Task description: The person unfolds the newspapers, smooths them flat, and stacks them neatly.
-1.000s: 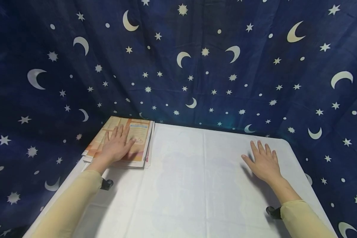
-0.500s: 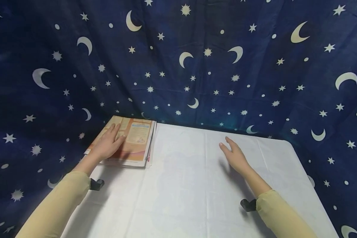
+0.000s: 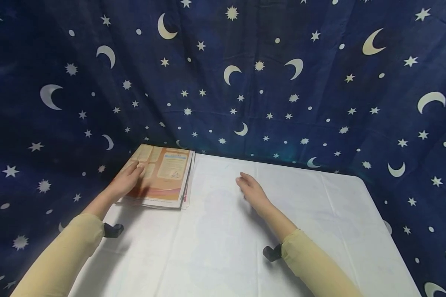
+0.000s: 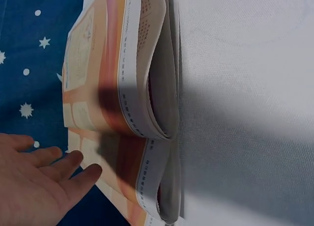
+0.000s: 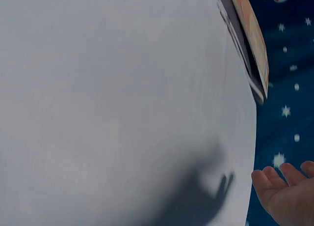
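A stack of folded newspapers (image 3: 165, 177), printed in orange and cream, lies at the far left corner of the table. My left hand (image 3: 124, 181) is at the stack's left side. The left wrist view shows that hand (image 4: 41, 186) with its fingers extended and spread beside the folded papers (image 4: 98, 54); whether they touch the paper I cannot tell. Over the table's middle, right of the stack, hovers my right hand (image 3: 253, 193), holding nothing. Its relaxed fingers (image 5: 292, 174) appear in the right wrist view, apart from the newspapers (image 5: 252, 39).
A white cloth covers the table (image 3: 215, 239). Behind and around it hangs a dark blue curtain (image 3: 208, 74) with moons and stars. Black wrist mounts (image 3: 113, 230) stick out from under both sleeves.
My left hand has slid from the top of the newspapers toward their left edge. My right hand has swept left from the table's right side to its middle. The stack looks unmoved.
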Demonstrator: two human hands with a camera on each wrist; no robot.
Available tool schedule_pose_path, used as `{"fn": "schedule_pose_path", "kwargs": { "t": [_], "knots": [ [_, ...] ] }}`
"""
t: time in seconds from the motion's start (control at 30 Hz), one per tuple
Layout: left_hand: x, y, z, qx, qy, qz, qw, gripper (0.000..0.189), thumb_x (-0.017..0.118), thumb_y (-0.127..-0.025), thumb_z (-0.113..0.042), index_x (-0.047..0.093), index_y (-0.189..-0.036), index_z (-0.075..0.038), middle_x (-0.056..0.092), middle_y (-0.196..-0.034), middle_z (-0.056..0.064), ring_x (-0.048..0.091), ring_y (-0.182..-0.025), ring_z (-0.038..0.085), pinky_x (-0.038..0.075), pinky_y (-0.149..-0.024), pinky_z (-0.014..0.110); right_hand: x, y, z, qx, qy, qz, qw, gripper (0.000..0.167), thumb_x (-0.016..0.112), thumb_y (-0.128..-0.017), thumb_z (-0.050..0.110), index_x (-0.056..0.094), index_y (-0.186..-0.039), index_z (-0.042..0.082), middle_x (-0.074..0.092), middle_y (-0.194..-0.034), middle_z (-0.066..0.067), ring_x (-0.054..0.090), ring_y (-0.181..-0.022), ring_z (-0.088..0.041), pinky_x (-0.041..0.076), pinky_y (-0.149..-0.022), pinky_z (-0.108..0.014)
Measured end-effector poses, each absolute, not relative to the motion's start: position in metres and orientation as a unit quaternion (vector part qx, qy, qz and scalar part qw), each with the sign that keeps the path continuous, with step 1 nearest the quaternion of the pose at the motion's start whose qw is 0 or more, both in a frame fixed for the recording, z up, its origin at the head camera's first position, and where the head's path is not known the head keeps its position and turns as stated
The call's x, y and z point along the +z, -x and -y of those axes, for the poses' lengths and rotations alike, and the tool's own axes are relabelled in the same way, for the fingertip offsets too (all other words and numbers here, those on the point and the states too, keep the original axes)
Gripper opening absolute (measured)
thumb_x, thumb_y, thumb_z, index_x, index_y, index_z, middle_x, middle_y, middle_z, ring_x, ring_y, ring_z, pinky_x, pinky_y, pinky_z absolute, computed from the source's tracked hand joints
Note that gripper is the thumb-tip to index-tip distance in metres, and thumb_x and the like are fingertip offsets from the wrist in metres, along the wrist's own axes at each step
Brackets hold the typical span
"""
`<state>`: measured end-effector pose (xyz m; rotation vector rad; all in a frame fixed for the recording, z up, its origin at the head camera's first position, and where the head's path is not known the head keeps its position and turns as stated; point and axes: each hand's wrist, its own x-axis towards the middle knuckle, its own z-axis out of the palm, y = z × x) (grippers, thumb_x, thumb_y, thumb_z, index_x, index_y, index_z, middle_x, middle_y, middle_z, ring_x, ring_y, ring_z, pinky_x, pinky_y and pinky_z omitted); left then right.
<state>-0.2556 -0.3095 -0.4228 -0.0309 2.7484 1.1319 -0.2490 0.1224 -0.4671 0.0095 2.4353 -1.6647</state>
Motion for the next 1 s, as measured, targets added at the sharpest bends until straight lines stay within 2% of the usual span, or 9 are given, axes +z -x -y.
{"fn": "schedule_pose_path", "kwargs": {
  "t": [0.13,0.27,0.4,0.7,1.0],
  "knots": [
    [-0.424,0.256,0.314,0.392,0.029,-0.913,0.111,0.080,0.027,-0.110,-0.053,0.004,-0.160,0.006,0.006,-0.163,0.035,0.004,-0.150,0.053,0.009,-0.119,0.067,-0.471,0.248,-0.096,-0.579,0.017,-0.808,0.103,0.068,0.052,-0.105,0.049,0.036,-0.158,0.009,0.046,-0.155,-0.016,0.046,-0.140,-0.036,0.043,-0.110,-0.054],
    [-0.427,0.259,0.317,0.392,0.048,-0.909,0.133,0.079,0.034,-0.110,-0.047,0.005,-0.159,0.008,0.013,-0.160,0.038,0.013,-0.149,0.053,0.016,-0.119,0.065,-0.473,0.245,-0.069,-0.583,0.037,-0.803,0.119,0.065,0.055,-0.105,0.042,0.038,-0.157,0.009,0.046,-0.155,-0.015,0.044,-0.142,-0.033,0.040,-0.112,-0.052],
    [-0.428,0.261,0.317,0.386,0.059,-0.911,0.137,0.076,0.038,-0.110,-0.040,0.010,-0.157,0.012,0.014,-0.159,0.039,0.014,-0.148,0.053,0.017,-0.119,0.064,-0.474,0.241,-0.043,-0.572,0.042,-0.808,0.137,0.065,0.057,-0.103,0.043,0.039,-0.157,0.011,0.048,-0.154,-0.012,0.046,-0.141,-0.031,0.042,-0.112,-0.049],
    [-0.434,0.262,0.319,0.372,0.078,-0.914,0.141,0.073,0.040,-0.109,-0.037,0.016,-0.155,0.014,0.011,-0.160,0.039,0.008,-0.149,0.054,0.014,-0.120,0.063,-0.480,0.234,0.003,-0.614,0.023,-0.765,0.194,0.063,0.058,-0.103,0.034,0.039,-0.157,0.008,0.051,-0.149,-0.017,0.057,-0.130,-0.032,0.051,-0.104,-0.043],
    [-0.436,0.262,0.314,0.359,0.097,-0.913,0.166,0.074,0.039,-0.108,-0.040,0.015,-0.157,0.010,0.016,-0.159,0.039,0.024,-0.144,0.050,0.021,-0.119,0.061,-0.482,0.233,0.022,-0.617,0.005,-0.760,0.205,0.060,0.056,-0.103,0.025,0.038,-0.156,0.003,0.055,-0.142,-0.020,0.059,-0.126,-0.033,0.052,-0.102,-0.042]
  ]
}}
